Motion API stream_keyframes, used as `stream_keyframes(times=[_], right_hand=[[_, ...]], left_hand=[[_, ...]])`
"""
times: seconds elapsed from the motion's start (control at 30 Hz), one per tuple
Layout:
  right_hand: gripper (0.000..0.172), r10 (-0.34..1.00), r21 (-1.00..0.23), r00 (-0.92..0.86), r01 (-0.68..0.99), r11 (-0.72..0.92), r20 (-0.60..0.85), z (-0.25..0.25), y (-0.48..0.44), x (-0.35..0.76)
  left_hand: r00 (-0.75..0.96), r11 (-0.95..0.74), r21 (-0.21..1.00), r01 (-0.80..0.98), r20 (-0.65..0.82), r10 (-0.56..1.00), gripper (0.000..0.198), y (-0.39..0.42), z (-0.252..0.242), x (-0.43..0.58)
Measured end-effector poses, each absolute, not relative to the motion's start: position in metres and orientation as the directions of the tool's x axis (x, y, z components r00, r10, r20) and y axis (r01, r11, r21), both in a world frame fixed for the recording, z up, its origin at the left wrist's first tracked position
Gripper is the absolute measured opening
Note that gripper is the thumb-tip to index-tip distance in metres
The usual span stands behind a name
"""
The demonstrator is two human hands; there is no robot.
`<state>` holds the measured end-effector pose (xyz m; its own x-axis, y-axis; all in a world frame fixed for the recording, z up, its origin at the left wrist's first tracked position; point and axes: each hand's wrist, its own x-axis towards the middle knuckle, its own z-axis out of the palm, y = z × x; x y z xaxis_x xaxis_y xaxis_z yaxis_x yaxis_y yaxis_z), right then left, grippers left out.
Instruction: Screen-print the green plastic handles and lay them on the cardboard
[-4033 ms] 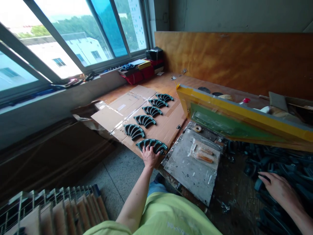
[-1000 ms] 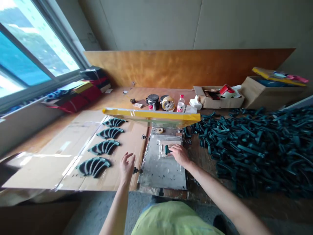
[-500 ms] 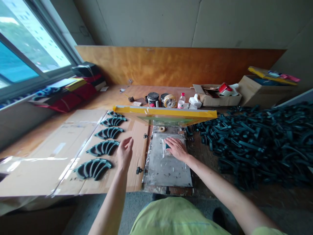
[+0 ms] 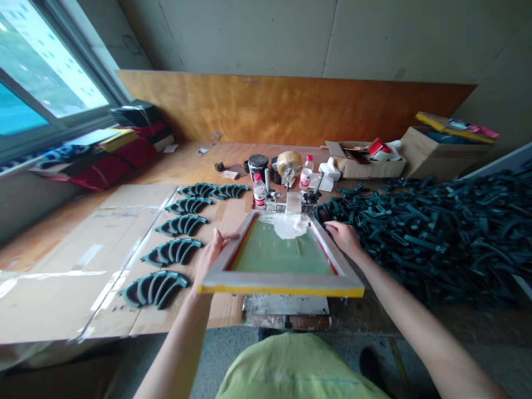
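A screen printing frame point(image 4: 282, 280) with a green mesh point(image 4: 278, 252) and yellow tape along its near edge hangs over a metal plate point(image 4: 286, 305). Most of the plate, and whatever lies on it, is hidden beneath. White ink point(image 4: 291, 226) lies on the mesh's far end around an upright blade point(image 4: 293, 204). My left hand point(image 4: 211, 252) is closed on the frame's left rail, fingers over the edge. At the right rail, my right hand point(image 4: 344, 238) has its bent fingers against the edge; their tips are partly hidden.
Dark green curved pieces point(image 4: 155, 288) lie in fanned groups on cardboard point(image 4: 75, 288) at left. A large heap of similar pieces point(image 4: 432, 238) covers the right. Behind the frame stand bottles point(image 4: 259, 191), black tins point(image 4: 258, 165), a tape roll point(image 4: 288, 162) and an open carton point(image 4: 368, 166).
The frame has swung down from its raised position over the plate. My right hand has left the plate for the right rail, and my left hand has come onto the left rail.
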<state>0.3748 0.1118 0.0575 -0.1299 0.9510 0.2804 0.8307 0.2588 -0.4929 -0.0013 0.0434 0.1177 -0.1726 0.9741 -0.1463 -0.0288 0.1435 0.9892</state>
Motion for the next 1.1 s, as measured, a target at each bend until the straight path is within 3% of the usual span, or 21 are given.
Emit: stream_keyframes(times=[0.1, 0.23, 0.4, 0.47, 0.73, 0.97, 1.1], right_hand=[[0.036, 0.925, -0.476, -0.116, 0.830, 0.290, 0.361, 0.071, 0.137, 0.362], [0.061, 0.879, -0.280, -0.331, 0.857, 0.432, 0.343, 0.082, 0.162, 0.308], [0.029, 0.935, -0.168, -0.355, 0.920, 0.353, 0.022, 0.081, 0.174, 0.280], [0.023, 0.945, -0.138, -0.324, 0.939, 0.315, -0.052, 0.078, 0.174, 0.281], [0.016, 0.965, -0.124, -0.259, 0.957, 0.263, 0.043, 0.047, 0.148, 0.278], [0.019, 0.773, -0.142, -0.629, 0.761, 0.633, 0.082, 0.048, 0.096, 0.285], [0.016, 0.674, -0.178, -0.737, 0.657, 0.733, 0.056, 0.065, 0.098, 0.299]], left_hand=[[-0.036, 0.369, 0.929, -0.020, -0.369, 0.929, 0.068, 0.015, 0.073, -0.009], [-0.074, 0.369, 0.929, 0.015, -0.367, 0.927, 0.093, 0.007, 0.016, -0.004], [-0.074, 0.367, 0.928, 0.055, -0.363, 0.929, 0.083, 0.013, -0.017, -0.004], [-0.065, 0.373, 0.926, 0.050, -0.370, 0.927, 0.080, 0.013, -0.021, -0.006], [-0.080, 0.356, 0.932, 0.068, -0.351, 0.933, 0.073, 0.009, -0.027, -0.006], [-0.083, 0.365, 0.928, 0.074, -0.359, 0.930, 0.074, 0.008, -0.022, -0.005], [-0.116, 0.375, 0.922, 0.097, -0.363, 0.924, 0.075, 0.008, -0.018, -0.002]])
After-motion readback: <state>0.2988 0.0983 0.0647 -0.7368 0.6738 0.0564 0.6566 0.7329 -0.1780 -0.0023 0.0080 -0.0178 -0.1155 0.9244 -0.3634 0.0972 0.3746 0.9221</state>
